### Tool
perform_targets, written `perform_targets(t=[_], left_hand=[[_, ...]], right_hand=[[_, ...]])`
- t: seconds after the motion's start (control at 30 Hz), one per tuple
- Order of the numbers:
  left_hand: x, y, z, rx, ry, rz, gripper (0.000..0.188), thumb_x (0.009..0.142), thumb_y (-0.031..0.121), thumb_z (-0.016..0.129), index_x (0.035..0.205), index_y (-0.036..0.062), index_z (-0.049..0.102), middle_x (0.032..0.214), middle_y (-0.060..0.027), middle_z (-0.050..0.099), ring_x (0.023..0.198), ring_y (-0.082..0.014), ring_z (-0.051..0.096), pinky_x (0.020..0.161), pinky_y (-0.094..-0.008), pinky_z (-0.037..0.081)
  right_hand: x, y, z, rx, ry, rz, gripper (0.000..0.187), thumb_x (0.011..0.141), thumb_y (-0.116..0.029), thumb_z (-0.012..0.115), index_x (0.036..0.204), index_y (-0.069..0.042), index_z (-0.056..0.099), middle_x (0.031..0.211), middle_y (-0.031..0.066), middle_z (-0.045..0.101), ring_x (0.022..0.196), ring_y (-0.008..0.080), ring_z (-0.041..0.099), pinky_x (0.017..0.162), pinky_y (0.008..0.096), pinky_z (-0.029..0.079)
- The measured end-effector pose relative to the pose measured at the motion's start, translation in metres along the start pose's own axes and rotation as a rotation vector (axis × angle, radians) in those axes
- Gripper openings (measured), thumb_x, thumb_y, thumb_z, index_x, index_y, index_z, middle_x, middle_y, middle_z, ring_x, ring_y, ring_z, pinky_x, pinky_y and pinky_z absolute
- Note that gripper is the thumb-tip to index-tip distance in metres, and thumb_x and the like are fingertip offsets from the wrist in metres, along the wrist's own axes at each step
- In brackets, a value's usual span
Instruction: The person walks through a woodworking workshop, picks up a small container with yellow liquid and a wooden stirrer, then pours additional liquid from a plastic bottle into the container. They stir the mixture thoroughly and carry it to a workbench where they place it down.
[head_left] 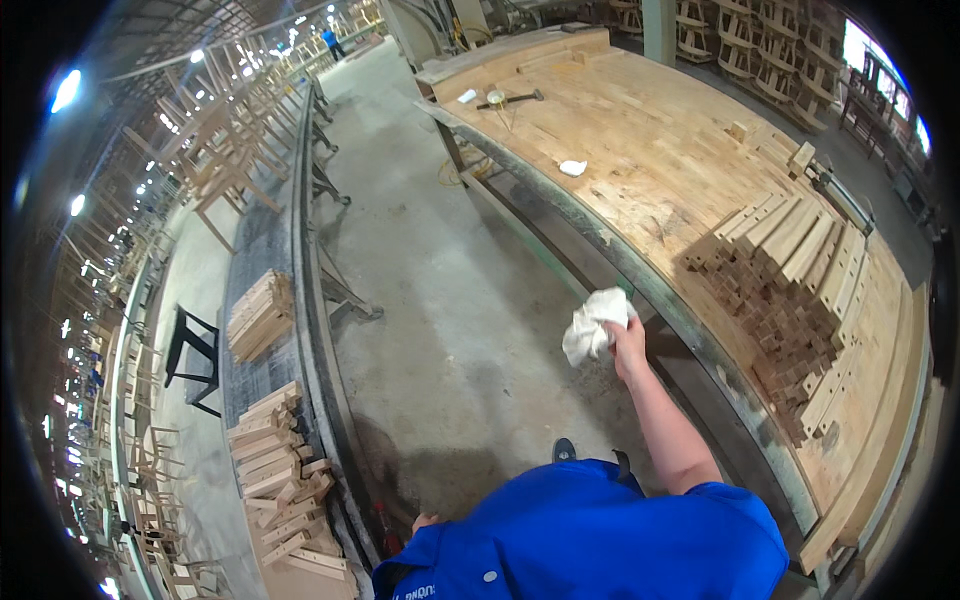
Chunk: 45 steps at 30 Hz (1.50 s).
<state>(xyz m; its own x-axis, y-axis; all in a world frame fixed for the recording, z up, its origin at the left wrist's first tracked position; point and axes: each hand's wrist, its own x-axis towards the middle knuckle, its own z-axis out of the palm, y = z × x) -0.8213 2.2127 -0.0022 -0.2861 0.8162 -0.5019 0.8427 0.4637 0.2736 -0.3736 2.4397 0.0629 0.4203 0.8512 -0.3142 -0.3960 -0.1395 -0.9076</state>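
Note:
My right hand (628, 346) is closed on a crumpled white cloth (594, 328), held out over the aisle beside the near edge of the wooden workbench (640, 130). My left hand (425, 522) hangs low at my side, mostly hidden by my blue sleeve; its fingers do not show clearly. Close to it is a small red object (387, 528) that I cannot make out. On the bench to the right lies a large stack of wooden bars (800, 280), some with drilled holes. A second white wad (573, 168) rests near the bench edge.
A hammer (525, 98) and a tape roll (496, 98) lie farther along the bench. Left of the aisle runs a conveyor (255, 245) bearing wood piles (262, 315), loose wooden pieces (285, 480) and chair frames (215, 135). Far off, a person in blue (331, 41) stands.

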Motion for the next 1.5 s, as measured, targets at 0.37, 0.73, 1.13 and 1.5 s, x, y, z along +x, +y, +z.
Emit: perform_targets(t=[0.37, 0.73, 1.13, 1.5], left_hand=[[0.224, 0.027, -0.063, -0.254, -0.307, -0.221, 0.032, 0.088, 0.031, 0.048, 0.093, 0.0000, 0.057, 0.085, -0.0155, 0.064, 0.076, -0.0276, 0.061, 0.070, -0.0374, 0.048], [0.540, 0.191, -0.273, -0.436, -0.053, 0.133, 0.025, 0.086, 0.025, 0.053, 0.093, 0.0012, 0.058, 0.074, -0.0080, 0.061, 0.059, -0.0147, 0.057, 0.053, -0.0285, 0.047], [0.723, 0.400, -0.293, -0.455, -0.528, 0.145, 0.034, 0.088, 0.031, 0.051, 0.110, 0.0054, 0.053, 0.089, -0.0078, 0.063, 0.064, -0.0160, 0.060, 0.058, -0.0296, 0.047], [0.908, 0.626, -0.351, -0.704, -0.478, 0.372, 0.030, 0.088, 0.033, 0.051, 0.106, 0.0089, 0.054, 0.087, -0.0031, 0.059, 0.066, -0.0113, 0.053, 0.057, -0.0246, 0.043]], right_hand=[[0.219, -0.071, 0.133, 0.224, 0.265, -0.285, 0.040, 0.078, 0.001, 0.056, 0.117, -0.009, 0.047, 0.109, 0.0042, 0.056, 0.093, 0.0177, 0.058, 0.070, 0.0300, 0.051], [0.359, -0.141, 0.165, 0.258, 0.495, -0.658, 0.041, 0.081, 0.000, 0.055, 0.120, -0.006, 0.044, 0.117, 0.0080, 0.052, 0.103, 0.0211, 0.055, 0.080, 0.0348, 0.049], [0.526, -0.149, 0.145, -0.468, 0.752, -0.596, 0.047, 0.072, -0.005, 0.064, 0.117, -0.005, 0.052, 0.113, 0.0106, 0.056, 0.102, 0.0238, 0.055, 0.084, 0.0325, 0.045], [0.584, -0.150, 0.246, -1.023, 0.655, -0.496, 0.024, 0.075, -0.010, 0.063, 0.098, -0.003, 0.060, 0.105, 0.0156, 0.056, 0.099, 0.0303, 0.053, 0.087, 0.0378, 0.041]])
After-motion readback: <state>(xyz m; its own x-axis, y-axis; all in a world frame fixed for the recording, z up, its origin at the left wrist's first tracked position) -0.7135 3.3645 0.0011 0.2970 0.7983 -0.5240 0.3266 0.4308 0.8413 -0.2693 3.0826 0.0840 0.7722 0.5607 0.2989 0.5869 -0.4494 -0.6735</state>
